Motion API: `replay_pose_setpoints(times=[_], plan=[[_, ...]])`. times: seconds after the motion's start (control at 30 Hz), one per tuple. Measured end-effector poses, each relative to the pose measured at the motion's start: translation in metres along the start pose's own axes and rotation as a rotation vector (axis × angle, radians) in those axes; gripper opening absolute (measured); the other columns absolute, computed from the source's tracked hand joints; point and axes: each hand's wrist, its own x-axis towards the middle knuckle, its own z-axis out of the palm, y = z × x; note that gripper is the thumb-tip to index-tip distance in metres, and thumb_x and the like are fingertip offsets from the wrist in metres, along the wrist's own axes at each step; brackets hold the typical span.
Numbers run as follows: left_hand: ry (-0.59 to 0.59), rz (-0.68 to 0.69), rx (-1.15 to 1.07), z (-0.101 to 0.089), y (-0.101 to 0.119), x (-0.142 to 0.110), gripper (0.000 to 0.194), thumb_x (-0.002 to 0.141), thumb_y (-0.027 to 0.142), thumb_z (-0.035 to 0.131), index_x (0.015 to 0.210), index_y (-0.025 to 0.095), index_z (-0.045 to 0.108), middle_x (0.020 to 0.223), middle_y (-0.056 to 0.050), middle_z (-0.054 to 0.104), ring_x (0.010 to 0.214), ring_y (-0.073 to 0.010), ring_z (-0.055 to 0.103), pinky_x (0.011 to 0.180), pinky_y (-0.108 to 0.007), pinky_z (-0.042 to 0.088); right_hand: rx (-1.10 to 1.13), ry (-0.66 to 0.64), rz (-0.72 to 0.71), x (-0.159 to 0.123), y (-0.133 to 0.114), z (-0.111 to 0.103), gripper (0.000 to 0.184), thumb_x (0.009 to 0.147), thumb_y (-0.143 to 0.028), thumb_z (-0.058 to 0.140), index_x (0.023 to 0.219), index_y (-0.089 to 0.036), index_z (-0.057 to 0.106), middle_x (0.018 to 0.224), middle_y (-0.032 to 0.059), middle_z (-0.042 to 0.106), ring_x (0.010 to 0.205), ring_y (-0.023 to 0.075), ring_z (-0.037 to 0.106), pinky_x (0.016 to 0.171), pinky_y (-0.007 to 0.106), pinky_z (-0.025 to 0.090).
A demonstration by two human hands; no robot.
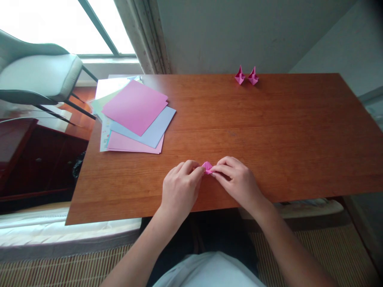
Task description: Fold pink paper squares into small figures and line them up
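Folded pink paper [207,168]: Small and creased, it sits low near the middle of my head-camera view, above the near edge of the wooden table [287,131]; whether it touches the surface, I cannot tell.
Left hand [181,181]: I see thumb and fingers pinching the paper's left side.
Right hand [237,179]: Fingertips grasp the opposite side, the two hands just apart.
Finished-looking pair: Two pointed pink shapes, the left one [239,75] and the right one [253,77], stand side by side at the table's far edge.
Loose sheets: To my left, a bright pink sheet [136,105] overlaps a blue sheet [158,127], with pale pink sheets [134,145] beneath.
Window side: A pale chair [38,75] stands beyond the table, near a curtain [143,32].
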Motion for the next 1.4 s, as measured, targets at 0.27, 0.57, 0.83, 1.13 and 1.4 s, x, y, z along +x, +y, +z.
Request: replay_pose_setpoints(times=[0.27,0.57,0.83,1.13,1.4], plan=[[0.06,0.013,-0.067,0.005,0.001,-0.007,0.013,0.098,0.024,0.06,0.1,0.027,0.073,0.103,-0.001,0.073,0.085,-0.0159,0.065,0.072,-0.028,0.048,-0.141,0.029,-0.041,-0.006,-0.009,0.003,0.013,0.098,-0.022,0.061,0.096,-0.023,0.074,0.09,0.0035,0.068,0.085,0.0186,0.059,0.079,0.031,0.048],[0.011,0.032,-0.066,0.003,0.001,-0.004,0.018,0.097,0.02,0.058,0.102,0.028,0.074,0.107,-0.002,0.072,0.087,-0.0168,0.063,0.074,-0.029,0.05,-0.122,0.024,-0.02,-0.007,-0.009,0.004,0.015,0.099,-0.023,0.059,0.098,-0.024,0.074,0.09,0.0041,0.068,0.087,0.0193,0.06,0.08,0.032,0.049],[-0.063,-0.042,-0.195,-0.005,-0.006,0.004,0.015,0.098,0.027,0.059,0.097,0.027,0.074,0.105,0.0,0.074,0.091,-0.0149,0.068,0.076,-0.026,0.051,0.018,0.008,0.053,-0.003,-0.007,0.0,0.015,0.098,-0.026,0.062,0.097,-0.027,0.076,0.09,0.0037,0.07,0.086,0.0198,0.061,0.081,0.033,0.051],[-0.109,-0.032,-0.06,-0.002,-0.005,0.014,0.023,0.103,0.033,0.051,0.094,0.021,0.069,0.098,-0.001,0.073,0.087,-0.0165,0.066,0.072,-0.029,0.046,-0.009,0.021,0.177,0.002,-0.016,0.004,0.014,0.096,-0.022,0.062,0.087,-0.023,0.073,0.084,0.0032,0.073,0.083,0.0216,0.062,0.078,0.034,0.046],[-0.165,-0.068,0.0,-0.003,-0.003,0.017,0.024,0.103,0.034,0.051,0.095,0.022,0.069,0.097,-0.002,0.071,0.088,-0.0172,0.066,0.067,-0.028,0.043,-0.072,0.002,0.202,0.011,-0.019,0.002,0.016,0.094,-0.021,0.062,0.079,-0.022,0.068,0.084,0.0049,0.07,0.084,0.0225,0.062,0.076,0.035,0.045]])
